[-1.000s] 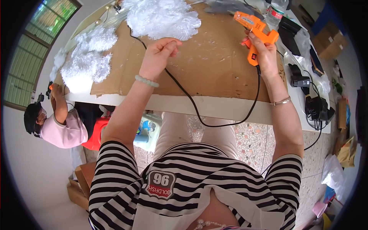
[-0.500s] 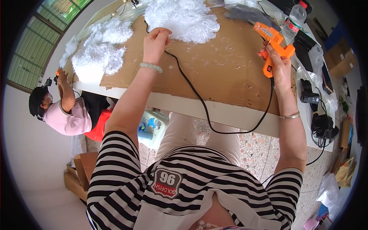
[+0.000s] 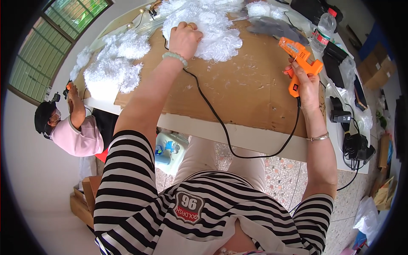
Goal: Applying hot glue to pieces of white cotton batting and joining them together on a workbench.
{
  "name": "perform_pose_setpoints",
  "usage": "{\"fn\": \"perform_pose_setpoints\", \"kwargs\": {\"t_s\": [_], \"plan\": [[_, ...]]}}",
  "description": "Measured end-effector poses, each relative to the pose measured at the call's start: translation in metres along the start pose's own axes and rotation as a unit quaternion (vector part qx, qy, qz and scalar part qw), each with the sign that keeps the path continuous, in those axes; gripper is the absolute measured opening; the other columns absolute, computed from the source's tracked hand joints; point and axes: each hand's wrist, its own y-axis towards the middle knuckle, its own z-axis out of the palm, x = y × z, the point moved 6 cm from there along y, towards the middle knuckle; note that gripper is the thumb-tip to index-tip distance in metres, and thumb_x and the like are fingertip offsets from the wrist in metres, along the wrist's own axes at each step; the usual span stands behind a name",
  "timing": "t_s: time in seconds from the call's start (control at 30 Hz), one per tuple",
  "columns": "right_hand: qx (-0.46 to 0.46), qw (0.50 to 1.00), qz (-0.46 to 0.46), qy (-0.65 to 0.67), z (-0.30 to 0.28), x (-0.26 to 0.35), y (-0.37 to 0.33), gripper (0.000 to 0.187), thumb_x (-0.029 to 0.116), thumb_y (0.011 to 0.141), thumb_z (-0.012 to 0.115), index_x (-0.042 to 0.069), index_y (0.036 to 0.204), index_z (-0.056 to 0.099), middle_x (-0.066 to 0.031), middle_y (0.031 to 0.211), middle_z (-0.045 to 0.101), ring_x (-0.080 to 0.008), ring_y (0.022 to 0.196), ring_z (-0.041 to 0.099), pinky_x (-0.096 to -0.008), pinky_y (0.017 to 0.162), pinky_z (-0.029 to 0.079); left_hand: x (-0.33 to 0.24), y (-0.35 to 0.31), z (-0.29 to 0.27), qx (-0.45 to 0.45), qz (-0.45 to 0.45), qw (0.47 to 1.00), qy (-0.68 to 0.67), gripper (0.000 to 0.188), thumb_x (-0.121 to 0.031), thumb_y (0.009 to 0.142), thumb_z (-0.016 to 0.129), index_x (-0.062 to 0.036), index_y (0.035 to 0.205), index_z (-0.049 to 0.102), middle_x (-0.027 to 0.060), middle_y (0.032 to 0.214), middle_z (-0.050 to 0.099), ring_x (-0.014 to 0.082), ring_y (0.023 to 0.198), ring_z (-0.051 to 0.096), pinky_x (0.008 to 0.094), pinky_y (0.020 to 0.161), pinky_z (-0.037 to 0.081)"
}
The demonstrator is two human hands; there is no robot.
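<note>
My right hand [image 3: 309,87] is wrapped round the grip of an orange glue gun [image 3: 301,57], held over the right side of the cardboard [image 3: 250,85]. A black cord [image 3: 221,114] loops down from the gun's handle past the table's front edge and back up toward my left wrist. At the near left edge of a pile of fluffy white fringe [image 3: 221,40], my left hand [image 3: 185,41] has its fingers curled in. Its fingertips are hidden from this angle, so what they pinch, if anything, does not show.
More white fringe [image 3: 112,70] lies at the left, near a co-worker [image 3: 78,131] who holds a small orange tool. Dark sheer material [image 3: 278,27], a plastic bottle [image 3: 324,29] and black adapters [image 3: 356,144] with cables line the right side. A pale stool [image 3: 172,163] stands below the table.
My left hand has moved forward and right, onto the edge of the white pile, with the back of the hand now turned up. The glue gun has shifted slightly nearer.
</note>
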Motion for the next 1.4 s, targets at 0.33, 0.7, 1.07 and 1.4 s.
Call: {"fn": "perform_pose_setpoints", "kwargs": {"t_s": [0.33, 0.7, 1.07, 1.4], "plan": [[-0.024, 1.0, 0.01, -0.005, -0.009, 0.003, 0.003, 0.026, 0.016, 0.087, 0.057, -0.001, 0.107, 0.058, -0.0065, 0.093, 0.064, -0.0127, 0.077, 0.062, -0.0247, 0.072, 0.047, 0.034, 0.066, -0.004, 0.12, -0.188, 0.903, -0.368, 0.017, -0.014, 0.085, 0.06, -0.0046, 0.098, 0.064, -0.002, 0.088, 0.063, 0.0074, 0.079, 0.053, 0.022, 0.073, 0.042], [-0.066, 0.998, 0.021, 0.001, -0.024, 0.004, 0.006, 0.025, 0.018, 0.088, 0.056, 0.0, 0.104, 0.06, -0.0058, 0.089, 0.065, -0.0133, 0.077, 0.063, -0.0243, 0.069, 0.047, -0.027, 0.058, 0.004, 0.221, -0.24, 0.778, -0.537, 0.018, -0.009, 0.087, 0.056, -0.008, 0.101, 0.066, -0.0046, 0.087, 0.059, 0.0056, 0.074, 0.047, 0.021, 0.066, 0.039], [-0.123, 0.992, 0.013, 0.007, -0.045, -0.002, 0.017, 0.027, 0.021, 0.087, 0.057, -0.001, 0.101, 0.061, -0.0076, 0.085, 0.066, -0.0137, 0.077, 0.063, -0.0241, 0.069, 0.047, -0.125, 0.054, -0.066, 0.09, 0.202, 0.891, -0.397, 0.025, -0.004, 0.084, 0.052, -0.0063, 0.107, 0.062, 0.0111, 0.094, 0.066, 0.0231, 0.084, 0.062, 0.0314, 0.073, 0.047], [-0.111, 0.993, 0.027, -0.008, -0.038, -0.004, 0.013, 0.029, 0.021, 0.087, 0.057, -0.002, 0.104, 0.061, -0.008, 0.088, 0.066, -0.0148, 0.08, 0.063, -0.0249, 0.075, 0.048, -0.078, -0.048, -0.045, 0.349, 0.043, 0.872, -0.341, 0.031, -0.002, 0.083, 0.054, -0.0045, 0.113, 0.057, 0.0135, 0.101, 0.063, 0.0251, 0.089, 0.062, 0.0314, 0.077, 0.048]]}}
